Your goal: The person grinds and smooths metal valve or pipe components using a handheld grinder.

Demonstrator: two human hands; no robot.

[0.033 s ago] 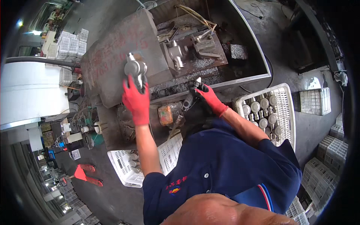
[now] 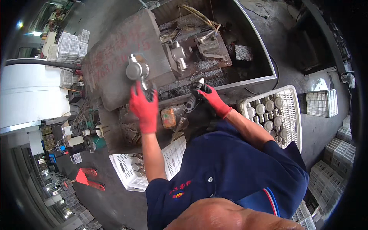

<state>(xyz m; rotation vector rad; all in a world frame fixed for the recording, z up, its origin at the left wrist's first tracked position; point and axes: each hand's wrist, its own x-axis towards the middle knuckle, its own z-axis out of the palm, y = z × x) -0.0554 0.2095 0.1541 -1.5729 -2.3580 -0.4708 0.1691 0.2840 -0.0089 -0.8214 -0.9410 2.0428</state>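
left hand [image 2: 145, 102]: fingers parted, not closed round anything as far as i can judge. slight blur. is there contact?

cannot tell. its fingertips lie at, or just beside, the lower spout of the silver fitting [image 2: 135, 71]. right hand [image 2: 215, 100] reads clearer: wrapped round a handheld tool [image 2: 191, 102], pale tip pointing up and away from the palm.

position of the fitting, for the record?

on the grey slab [image 2: 111, 90]. round cap facing the camera, one short neck pointing away from the left hand, the spout toward it. another metal part [image 2: 178, 53] sits to the right of the slab, and similar pieces [image 2: 260, 109] stand in rows inside the white basket [image 2: 296, 115].

handling estimate?

probably heavy for its bulk, being metal by its look. stiff; should not give under a squeeze. not fragile overall, though the ends could dent if knocked. smooth surface, so likely slippery, more so if oily; no film that i can make out.

best hold?

my judgement: fingers spread round the capped body, thumb opposed. most of the weight appears to sit there. lifted by the spout alone, it would probably swing.
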